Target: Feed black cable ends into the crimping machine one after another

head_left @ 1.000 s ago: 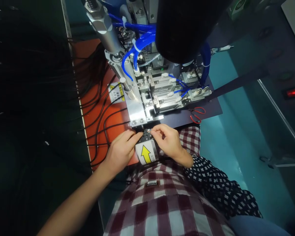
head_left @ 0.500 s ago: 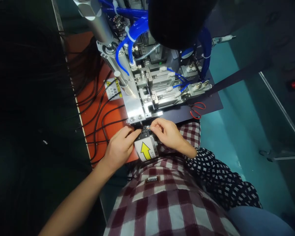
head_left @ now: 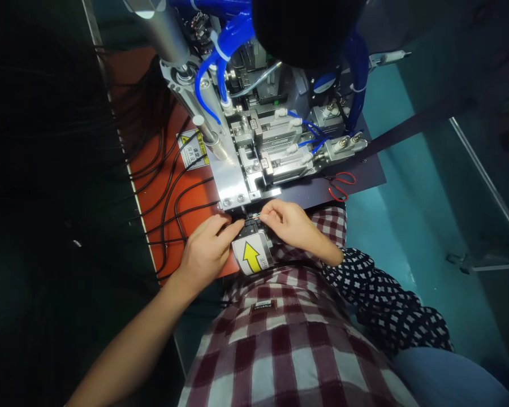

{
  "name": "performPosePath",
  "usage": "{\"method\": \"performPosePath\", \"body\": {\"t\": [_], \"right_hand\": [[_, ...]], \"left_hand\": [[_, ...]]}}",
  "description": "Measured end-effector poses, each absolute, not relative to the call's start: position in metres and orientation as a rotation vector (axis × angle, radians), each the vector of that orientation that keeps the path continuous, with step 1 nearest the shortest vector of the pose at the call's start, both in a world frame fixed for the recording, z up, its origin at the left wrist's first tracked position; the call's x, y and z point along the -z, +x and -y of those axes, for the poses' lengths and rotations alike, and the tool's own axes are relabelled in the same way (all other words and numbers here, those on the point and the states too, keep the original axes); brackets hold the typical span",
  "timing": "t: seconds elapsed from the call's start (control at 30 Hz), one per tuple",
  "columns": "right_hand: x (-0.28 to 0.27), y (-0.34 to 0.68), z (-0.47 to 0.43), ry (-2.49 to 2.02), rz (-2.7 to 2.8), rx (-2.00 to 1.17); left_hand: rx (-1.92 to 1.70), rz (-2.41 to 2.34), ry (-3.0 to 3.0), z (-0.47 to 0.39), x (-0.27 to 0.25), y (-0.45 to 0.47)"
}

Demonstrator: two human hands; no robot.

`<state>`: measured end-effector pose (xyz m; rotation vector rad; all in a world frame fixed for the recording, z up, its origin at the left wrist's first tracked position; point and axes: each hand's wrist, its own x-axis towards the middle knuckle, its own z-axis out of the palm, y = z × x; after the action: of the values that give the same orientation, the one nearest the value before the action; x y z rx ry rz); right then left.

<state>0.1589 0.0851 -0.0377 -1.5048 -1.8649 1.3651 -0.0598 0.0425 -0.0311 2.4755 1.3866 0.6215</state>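
My left hand rests at the left of a small black fixture at the machine's front edge. Its thumb reaches over the fixture and its fingers are curled closed; whatever they hold is hidden. From the right, my right hand pinches at a tiny shiny piece over the fixture, too small to name. Just below sits a white label with a yellow arrow. A bright metal plate of the machine stands directly beyond my fingers.
Metal cylinders and blue air tubes fill the machine above my hands. Red-handled scissors lie on the dark base plate at the right. Black cables cross the orange surface at the left, near a warning label.
The view has shifted slightly. Both hands keep almost the same place and grip at the fixture.
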Motion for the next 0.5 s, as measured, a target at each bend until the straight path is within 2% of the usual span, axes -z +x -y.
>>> {"method": "performPosePath", "body": {"t": [0.1, 0.37, 0.5], "right_hand": [[0.044, 0.157, -0.082, -1.494, 1.613, -1.553], [0.052, 0.141, -0.076, -1.263, 1.128, -1.806], [0.052, 0.140, -0.077, -1.264, 1.124, -1.774]], "left_hand": [[-0.607, -1.409, 2.513, -0.043, 0.028, -0.058], [-0.543, -1.474, 2.629, -0.042, 0.022, -0.054], [-0.480, -1.554, 2.654, -0.038, 0.022, -0.051]]}}
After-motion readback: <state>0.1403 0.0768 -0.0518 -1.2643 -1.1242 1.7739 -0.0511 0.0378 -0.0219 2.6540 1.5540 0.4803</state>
